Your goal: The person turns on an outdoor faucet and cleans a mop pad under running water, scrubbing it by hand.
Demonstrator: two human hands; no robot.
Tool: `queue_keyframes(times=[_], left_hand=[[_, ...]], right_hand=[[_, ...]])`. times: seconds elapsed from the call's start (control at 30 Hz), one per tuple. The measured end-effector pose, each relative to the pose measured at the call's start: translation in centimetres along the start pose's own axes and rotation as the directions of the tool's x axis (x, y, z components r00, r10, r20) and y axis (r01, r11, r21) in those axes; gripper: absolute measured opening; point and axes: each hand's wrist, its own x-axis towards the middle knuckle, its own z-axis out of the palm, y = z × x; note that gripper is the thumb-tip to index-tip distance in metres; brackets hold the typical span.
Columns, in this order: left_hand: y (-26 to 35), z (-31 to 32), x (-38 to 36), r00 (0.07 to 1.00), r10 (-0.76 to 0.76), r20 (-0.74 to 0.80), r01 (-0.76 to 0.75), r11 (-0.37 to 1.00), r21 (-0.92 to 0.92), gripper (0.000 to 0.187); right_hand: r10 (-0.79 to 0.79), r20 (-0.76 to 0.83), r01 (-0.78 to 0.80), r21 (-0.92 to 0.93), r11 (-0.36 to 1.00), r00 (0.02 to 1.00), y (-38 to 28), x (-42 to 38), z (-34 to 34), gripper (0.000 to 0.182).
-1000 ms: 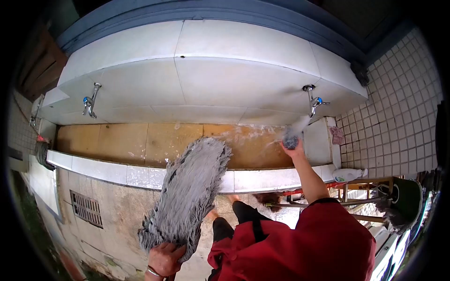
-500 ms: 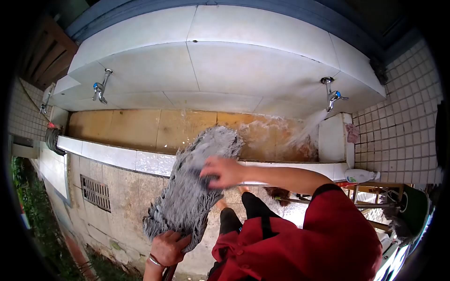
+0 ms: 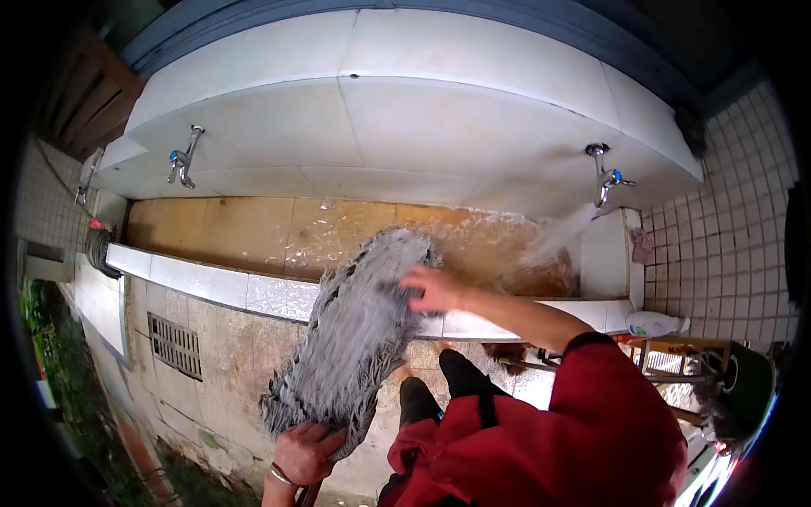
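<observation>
A wet grey string mop (image 3: 359, 329) lies stretched over the front ledge of the trough, its far end above the water. My left hand (image 3: 306, 452) is closed on the near end of the mop, and a reddish-brown handle (image 3: 311, 493) shows below it. Over the far part of the strands is my right hand (image 3: 432, 289), closed around a dark object that looks like a scrubbing brush (image 3: 399, 291). The fingers hide most of this brush, which is pressed against the mop.
Water pours from the right tap (image 3: 606, 182) into the tiled trough (image 3: 203, 228). Another tap (image 3: 182, 160) is on the left wall. A white bottle (image 3: 655, 324) lies at the right, near a pink cloth (image 3: 640, 245). A floor grate (image 3: 175, 345) lies left.
My right hand has moved away from me along the mop and slightly right, with the brush. My left hand keeps its hold on the near end.
</observation>
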Motion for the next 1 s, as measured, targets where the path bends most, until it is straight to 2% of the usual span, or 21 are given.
queue_keyframes(times=[0.03,0.1,0.13,0.17,0.2,0.23,0.33,0.37,0.47,0.57,0.63,0.67,0.7,0.77,0.8,0.83,0.87,0.9,0.93,0.97,1.0], left_hand=[[0.0,0.0,0.1,1.0,0.003,-0.013,-0.003,1.0,0.005,0.044],[0.4,0.4,-0.6,0.999,0.019,-0.028,-0.019,1.0,0.005,0.043],[-0.1,0.9,-0.9,0.998,0.042,-0.047,-0.041,0.999,0.018,0.042],[-0.7,1.4,-0.1,0.995,0.058,-0.082,-0.056,0.998,0.026,0.041],[-0.6,1.5,0.8,0.995,0.051,-0.083,-0.049,0.999,0.023,0.041],[-0.1,1.0,0.6,0.998,0.036,-0.056,-0.036,0.999,0.012,0.04],[0.2,0.8,0.5,0.998,0.031,-0.061,-0.03,0.999,0.017,0.039],[0.3,0.8,0.4,0.998,0.029,-0.064,-0.027,0.999,0.026,0.04],[0.8,0.4,0.7,0.998,0.032,-0.057,-0.029,0.998,0.053,0.039],[1.3,0.1,1.0,0.998,0.024,-0.053,-0.02,0.998,0.065,0.037],[1.5,-0.2,0.7,1.0,-0.002,-0.031,0.004,0.999,0.051,0.034],[1.4,-0.3,0.7,1.0,-0.005,-0.021,0.006,0.999,0.039,0.032],[1.2,-0.3,0.7,1.0,-0.007,-0.006,0.008,0.999,0.05,0.032],[1.0,0.1,0.6,0.999,-0.007,-0.05,0.009,0.999,0.038,0.033],[1.1,0.1,0.6,0.997,-0.006,-0.071,0.008,0.999,0.031,0.033],[1.2,-0.2,0.5,0.999,-0.017,-0.043,0.019,0.999,0.05,0.035],[1.2,-0.3,0.5,0.999,-0.026,-0.048,0.028,0.999,0.034,0.036],[1.2,-0.3,0.4,0.998,-0.035,-0.053,0.036,0.999,0.019,0.036],[1.0,-0.1,0.1,0.997,-0.039,-0.06,0.039,0.999,0.004,0.037],[0.6,0.3,-0.3,0.996,-0.039,-0.084,0.038,0.999,-0.019,0.034],[0.1,0.7,-0.8,0.989,-0.088,-0.121,0.077,0.993,-0.092,0.031]], right_hand=[[0.035,-0.046,-0.038,-0.059,0.998,0.998,1.8,0.1,1.0,0.042],[0.379,-0.052,-0.382,-0.09,0.92,0.924,8.0,-2.9,-2.5,0.042],[0.303,-0.186,-0.31,-0.011,0.951,0.935,14.8,-5.6,-2.3,0.042],[0.645,-0.183,-0.522,0.446,0.727,0.742,19.3,-7.7,-2.7,0.032],[0.814,-0.085,-0.31,0.898,0.312,0.574,20.7,-9.8,-5.1,0.031],[0.882,0.15,0.086,0.974,-0.209,0.447,20.8,-12.4,-5.9,0.031],[0.814,0.132,0.228,0.924,-0.308,0.565,20.3,-14.4,-8.5,0.033],[0.826,0.14,0.382,0.835,-0.395,0.546,18.0,-13.8,-9.4,0.037],[0.753,0.124,0.459,0.724,-0.514,0.647,17.1,-13.3,-9.7,0.041],[0.824,0.107,0.401,0.834,-0.379,0.556,18.0,-12.0,-7.7,0.035],[0.731,0.106,-0.015,0.991,-0.13,0.674,15.6,-10.0,-5.3,0.032],[0.666,0.121,-0.201,0.979,0.044,0.736,13.4,-8.8,-5.0,0.032],[0.628,0.195,-0.358,0.923,0.143,0.754,8.0,-7.1,-5.3,0.035],[0.362,-0.072,-0.222,0.673,0.705,0.929,3.3,-3.6,-2.3,0.033],[0.153,-0.097,-0.092,0.46,0.883,0.983,0.5,-2.2,-1.8,0.036],[-0.069,-0.067,0.083,0.223,0.971,0.995,-3.3,-0.9,-1.9,0.04],[-0.172,0.046,0.159,0.207,0.965,0.984,-5.4,0.2,-0.5,0.05],[-0.253,0.169,0.241,0.085,0.967,0.953,-7.0,0.5,1.0,0.051],[-0.312,0.292,0.335,-0.032,0.942,0.904,-8.1,0.5,2.1,0.053],[-0.235,0.304,0.246,0.0,0.969,0.923,-7.6,0.9,3.4,0.053],[-0.21,0.307,0.222,-0.005,0.975,0.928,-7.5,1.0,3.5,0.052]])
